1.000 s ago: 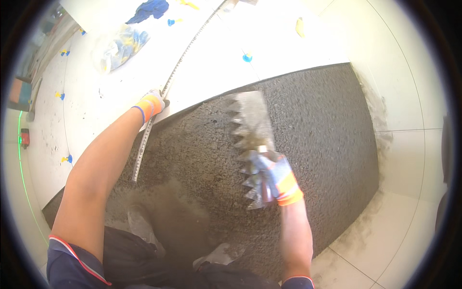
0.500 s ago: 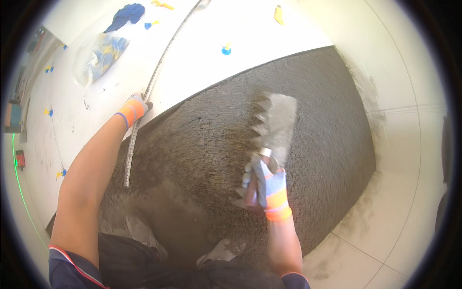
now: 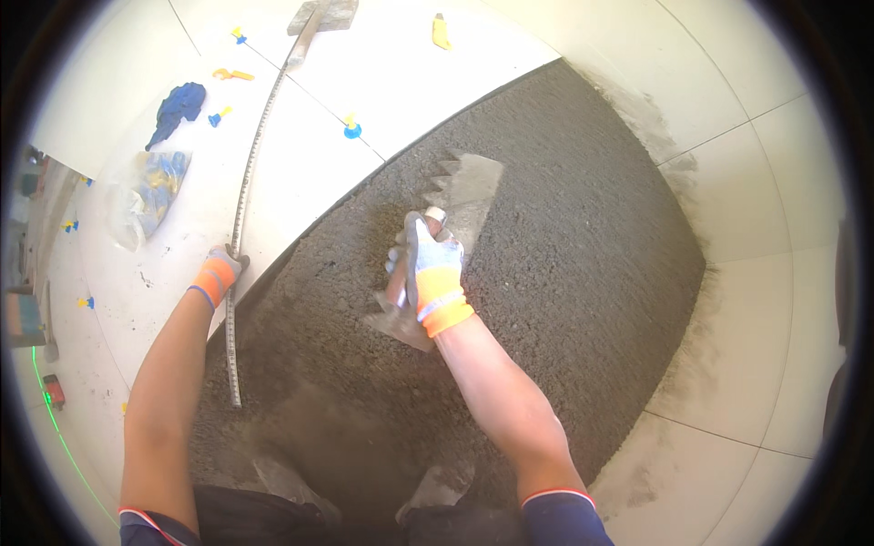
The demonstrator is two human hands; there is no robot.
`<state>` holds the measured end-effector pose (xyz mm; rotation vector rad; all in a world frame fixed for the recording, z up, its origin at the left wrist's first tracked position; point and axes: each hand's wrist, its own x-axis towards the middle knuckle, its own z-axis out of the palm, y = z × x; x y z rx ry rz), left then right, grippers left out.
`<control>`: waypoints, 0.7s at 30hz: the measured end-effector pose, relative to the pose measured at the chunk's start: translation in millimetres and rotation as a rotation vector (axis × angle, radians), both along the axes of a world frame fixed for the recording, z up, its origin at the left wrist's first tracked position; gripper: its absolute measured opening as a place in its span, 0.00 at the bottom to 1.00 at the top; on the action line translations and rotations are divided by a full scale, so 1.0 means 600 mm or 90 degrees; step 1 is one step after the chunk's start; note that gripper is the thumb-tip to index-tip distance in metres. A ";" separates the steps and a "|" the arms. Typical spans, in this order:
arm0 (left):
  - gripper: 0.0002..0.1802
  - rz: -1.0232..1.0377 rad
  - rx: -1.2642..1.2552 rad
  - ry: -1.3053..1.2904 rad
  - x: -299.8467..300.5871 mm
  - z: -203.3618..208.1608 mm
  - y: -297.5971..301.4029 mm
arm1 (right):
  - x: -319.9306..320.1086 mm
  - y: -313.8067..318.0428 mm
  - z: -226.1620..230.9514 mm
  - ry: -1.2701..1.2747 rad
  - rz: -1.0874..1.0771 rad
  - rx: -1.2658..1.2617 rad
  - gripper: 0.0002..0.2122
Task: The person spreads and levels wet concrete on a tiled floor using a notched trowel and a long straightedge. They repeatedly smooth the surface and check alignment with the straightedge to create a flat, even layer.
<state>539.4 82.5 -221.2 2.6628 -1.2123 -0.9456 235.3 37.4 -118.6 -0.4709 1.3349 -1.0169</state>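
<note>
My right hand (image 3: 431,264), in a grey glove with an orange cuff, is closed around the handle of a notched trowel (image 3: 472,196). The trowel's toothed edge faces left, and its blade lies on or just over a bed of dark grey mortar (image 3: 583,200). Whether the blade touches is hard to tell. My left hand (image 3: 221,268), gloved alike, is closed at the edge of the white tile, on a long metal ruler (image 3: 244,196). The ruler's near end reaches over the mortar. Its far end runs up across the tiles.
Another trowel (image 3: 309,35) lies at the far end of the ruler. On the white tiles are a bag of tile spacers (image 3: 159,187), a blue cloth (image 3: 180,107), an orange tool (image 3: 233,75) and a yellow knife (image 3: 441,33). A laser level (image 3: 55,391) stands at left.
The view has turned, so the scene sits differently. The trowel in my right hand has slid a little farther away over the mortar. My left hand stays on the ruler.
</note>
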 end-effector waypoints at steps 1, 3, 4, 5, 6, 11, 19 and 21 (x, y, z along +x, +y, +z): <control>0.26 0.008 -0.008 -0.003 -0.001 0.001 0.001 | 0.012 -0.005 -0.003 -0.033 -0.030 -0.015 0.08; 0.26 0.027 -0.043 -0.017 -0.004 0.001 0.004 | 0.034 -0.018 -0.011 -0.054 -0.020 -0.027 0.09; 0.24 0.016 -0.043 -0.020 -0.004 0.000 0.004 | 0.049 -0.024 -0.016 -0.078 -0.039 -0.032 0.09; 0.22 0.009 -0.030 -0.021 -0.003 -0.002 0.005 | 0.062 -0.032 -0.021 -0.111 -0.053 -0.050 0.09; 0.20 0.003 -0.037 -0.031 -0.002 -0.004 0.005 | 0.073 -0.039 -0.028 -0.124 -0.032 -0.034 0.10; 0.23 -0.026 -0.084 -0.054 0.008 -0.011 0.008 | 0.127 -0.072 -0.074 0.232 0.042 -0.020 0.13; 0.27 0.048 -0.070 0.086 0.020 -0.002 0.004 | -0.066 -0.067 -0.088 -0.044 -0.089 -0.021 0.11; 0.29 0.072 -0.092 0.091 0.021 -0.009 0.005 | -0.172 -0.068 -0.075 0.014 -0.086 -0.008 0.17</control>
